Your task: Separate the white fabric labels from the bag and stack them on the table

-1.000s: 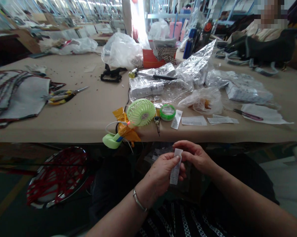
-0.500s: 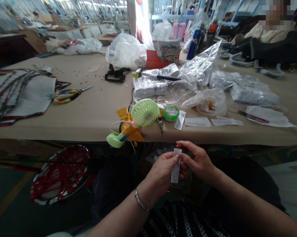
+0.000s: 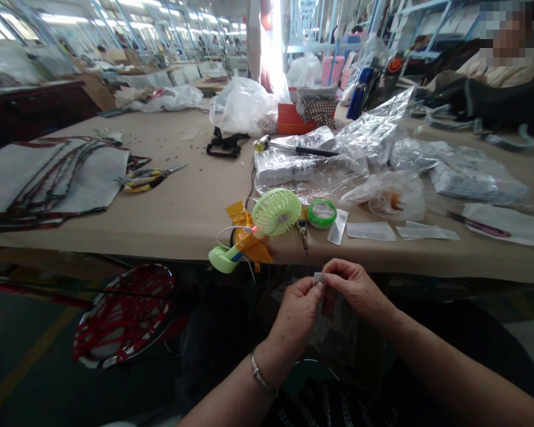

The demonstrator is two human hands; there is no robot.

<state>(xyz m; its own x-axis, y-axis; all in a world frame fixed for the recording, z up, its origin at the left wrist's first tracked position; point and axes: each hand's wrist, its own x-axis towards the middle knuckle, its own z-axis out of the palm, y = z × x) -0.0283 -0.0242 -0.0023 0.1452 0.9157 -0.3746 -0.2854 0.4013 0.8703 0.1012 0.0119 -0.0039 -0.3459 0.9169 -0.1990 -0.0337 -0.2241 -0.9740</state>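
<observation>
A small white printed label [image 3: 317, 276] is pinched between my two hands, just below the table's front edge. Only its upper end shows well above the fingertips; the lower part is mostly covered. My left hand [image 3: 299, 308] grips it from the left with thumb and fingers closed. From the right, my right hand [image 3: 354, 289] meets it with thumb and fingers pinched at its top end. On the table beyond lie more label strips [image 3: 370, 231], a narrow whitish strip [image 3: 338, 228] and a round green container [image 3: 322, 213].
A green fan [image 3: 276, 212] is taped at the table edge beside a small screwdriver-like tool [image 3: 303, 236]. Farther back are plastic-wrapped label bundles [image 3: 284, 171], yellow-handled pliers [image 3: 143, 180] and stacked white fabric pieces [image 3: 89, 172]. A red-strapped round seat [image 3: 124, 314] stands lower left. Another person sits far right.
The label was hanging lengthwise in view with its print visible; now mostly its top end shows. My right fingers have closed in on it. The camera view has shifted slightly.
</observation>
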